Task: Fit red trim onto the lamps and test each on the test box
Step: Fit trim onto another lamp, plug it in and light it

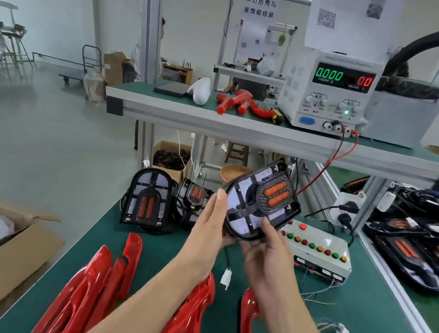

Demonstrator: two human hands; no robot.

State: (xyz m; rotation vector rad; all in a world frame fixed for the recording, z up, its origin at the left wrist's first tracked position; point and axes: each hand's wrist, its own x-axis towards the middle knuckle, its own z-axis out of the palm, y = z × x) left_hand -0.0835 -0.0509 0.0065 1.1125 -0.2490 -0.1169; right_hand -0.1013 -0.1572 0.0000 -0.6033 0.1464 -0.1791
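Head view: left hand [210, 224] and right hand [265, 250] grip lamp [260, 201] (raised, tilted) by lower edge.

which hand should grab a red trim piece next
Right, probably: a single red trim piece lies just under the right hand, while the left hand steadies the lamp.

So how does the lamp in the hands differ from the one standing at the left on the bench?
The held lamp is up in the air, tilted, gripped by the left hand and right hand; the standing lamp rests upright on the bench, untouched. The held lamp's white plug dangles free. Both have black frames with twin orange bars, and neither has red trim.
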